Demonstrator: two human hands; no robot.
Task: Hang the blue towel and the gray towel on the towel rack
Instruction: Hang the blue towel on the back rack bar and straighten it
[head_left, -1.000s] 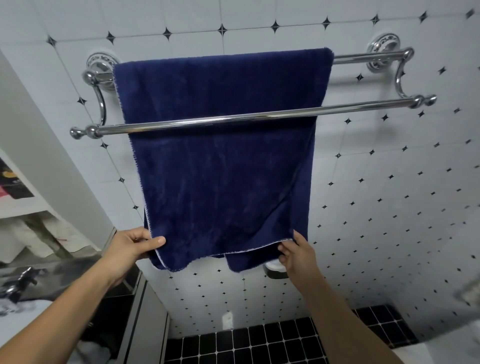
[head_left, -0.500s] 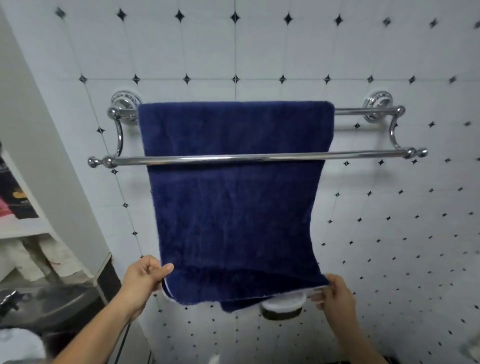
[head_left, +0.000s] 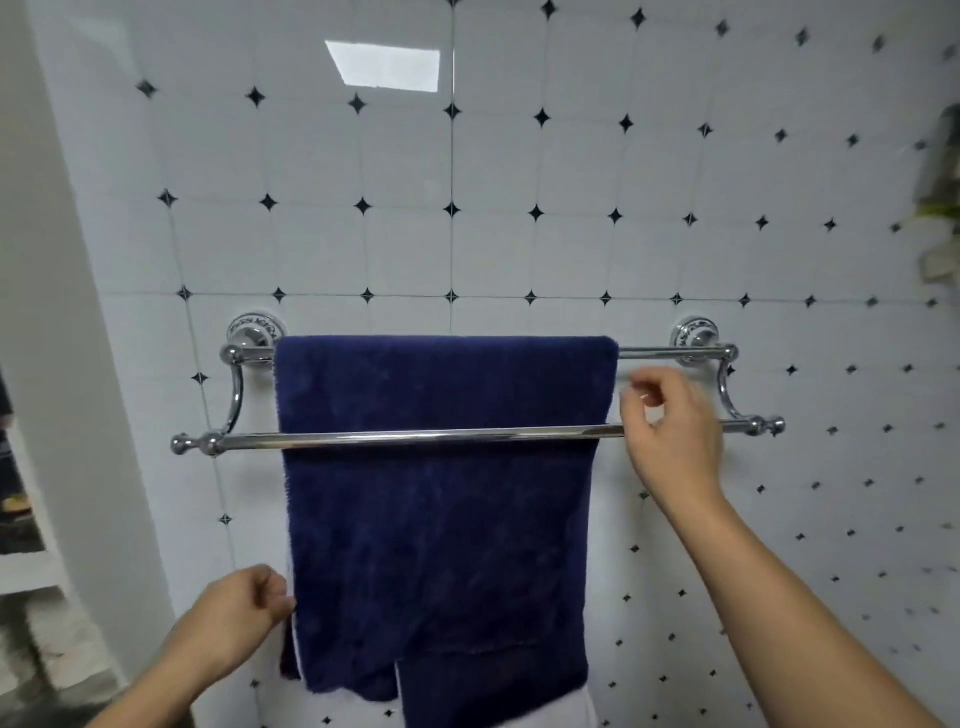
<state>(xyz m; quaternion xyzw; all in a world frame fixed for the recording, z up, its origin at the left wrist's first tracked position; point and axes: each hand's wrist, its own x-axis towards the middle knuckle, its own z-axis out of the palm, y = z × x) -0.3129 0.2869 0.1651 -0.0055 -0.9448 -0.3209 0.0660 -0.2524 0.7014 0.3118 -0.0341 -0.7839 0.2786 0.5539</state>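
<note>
Below, the plush blue towel (head_left: 441, 519) is pinched edgewise by the left hand (head_left: 234, 618); the empty right hand (head_left: 670, 441) is curled loosely at the chrome towel rack (head_left: 415, 438).

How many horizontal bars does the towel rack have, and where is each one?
2. The rear bar, by the wall, carries the blue towel. The front bar runs bare across the towel's front; the right hand covers part of it. No further bar shows.
</note>
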